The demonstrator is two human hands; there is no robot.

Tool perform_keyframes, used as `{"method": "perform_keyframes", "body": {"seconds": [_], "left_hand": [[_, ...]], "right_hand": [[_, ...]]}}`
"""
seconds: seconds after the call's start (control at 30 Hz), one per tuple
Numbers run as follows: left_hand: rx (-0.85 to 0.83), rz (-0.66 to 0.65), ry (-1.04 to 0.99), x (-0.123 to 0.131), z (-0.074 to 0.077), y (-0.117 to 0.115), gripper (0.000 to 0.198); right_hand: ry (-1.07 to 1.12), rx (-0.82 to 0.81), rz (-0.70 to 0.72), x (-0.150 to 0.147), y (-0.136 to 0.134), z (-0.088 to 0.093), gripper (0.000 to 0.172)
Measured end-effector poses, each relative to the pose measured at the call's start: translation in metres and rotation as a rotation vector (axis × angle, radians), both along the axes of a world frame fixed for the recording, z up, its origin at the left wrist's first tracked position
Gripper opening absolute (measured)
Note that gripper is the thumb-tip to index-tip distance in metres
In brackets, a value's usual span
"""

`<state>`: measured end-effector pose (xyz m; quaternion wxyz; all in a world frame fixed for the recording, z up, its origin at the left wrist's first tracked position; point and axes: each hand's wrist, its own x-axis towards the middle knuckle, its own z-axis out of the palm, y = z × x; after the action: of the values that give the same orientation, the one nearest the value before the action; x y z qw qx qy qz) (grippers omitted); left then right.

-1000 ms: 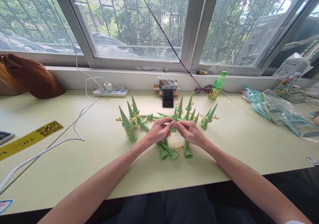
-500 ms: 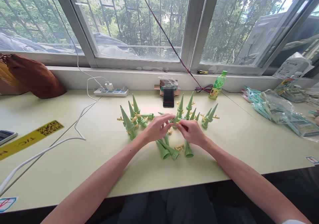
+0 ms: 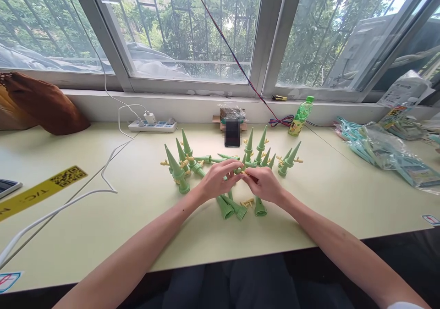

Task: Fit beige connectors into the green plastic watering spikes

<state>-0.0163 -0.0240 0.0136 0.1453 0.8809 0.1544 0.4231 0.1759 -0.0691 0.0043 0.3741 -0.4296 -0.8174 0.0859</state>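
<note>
My left hand (image 3: 221,179) is closed around a green plastic watering spike (image 3: 239,170), which its fingers partly cover. Against it, my right hand (image 3: 264,183) pinches a small yellow valve piece (image 3: 243,173); whether the valve is seated in the spike cannot be made out. In front of the hands lie loose green cone-shaped spikes (image 3: 226,209) with their wide ends facing me, beside loose yellow valves (image 3: 247,203). Several spikes fitted with yellow valves stand upright to the left (image 3: 176,167) and to the right (image 3: 289,160).
At the back are a phone (image 3: 232,133) leaning on a box, a green drink bottle (image 3: 301,116) and a power strip (image 3: 153,125). A white cable (image 3: 110,180) crosses the table's left side. Plastic-wrapped items (image 3: 385,148) lie at the right.
The held spike has turned in my fingers, and less of its cone shows now. Both hands have otherwise stayed nearly in place, fingertips together.
</note>
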Motion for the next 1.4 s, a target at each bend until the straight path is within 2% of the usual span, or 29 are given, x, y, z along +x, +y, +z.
{"method": "perform_keyframes", "body": {"seconds": [0.33, 0.53, 0.8, 1.0, 1.1, 1.2, 1.3, 1.4], "left_hand": [[0.080, 0.006, -0.082, 0.002, -0.003, -0.002, 0.013], [0.078, 0.006, -0.099, 0.002, -0.005, -0.003, 0.011], [0.075, 0.015, -0.087, 0.003, -0.005, -0.006, 0.024], [0.049, 0.011, -0.074, 0.002, -0.005, -0.005, 0.019], [-0.010, 0.060, -0.129, 0.004, -0.002, -0.005, 0.011], [-0.146, 0.176, -0.237, 0.006, 0.003, -0.007, 0.016], [-0.297, 0.273, -0.327, 0.007, 0.008, -0.009, 0.023], [-0.362, 0.271, -0.314, 0.008, 0.008, -0.009, 0.026]], "right_hand": [[0.002, 0.006, 0.018, -0.001, -0.002, 0.002, 0.038], [0.035, -0.022, 0.034, -0.002, -0.002, 0.003, 0.037], [0.083, -0.038, 0.004, -0.003, -0.002, 0.002, 0.032], [0.122, -0.061, -0.012, -0.003, -0.002, 0.003, 0.039], [0.169, -0.101, -0.007, -0.003, -0.002, 0.005, 0.035], [0.218, -0.131, -0.022, -0.002, 0.000, 0.008, 0.029], [0.237, -0.112, -0.051, 0.000, 0.001, 0.009, 0.036], [0.223, -0.065, -0.082, 0.001, 0.003, 0.009, 0.041]]}}
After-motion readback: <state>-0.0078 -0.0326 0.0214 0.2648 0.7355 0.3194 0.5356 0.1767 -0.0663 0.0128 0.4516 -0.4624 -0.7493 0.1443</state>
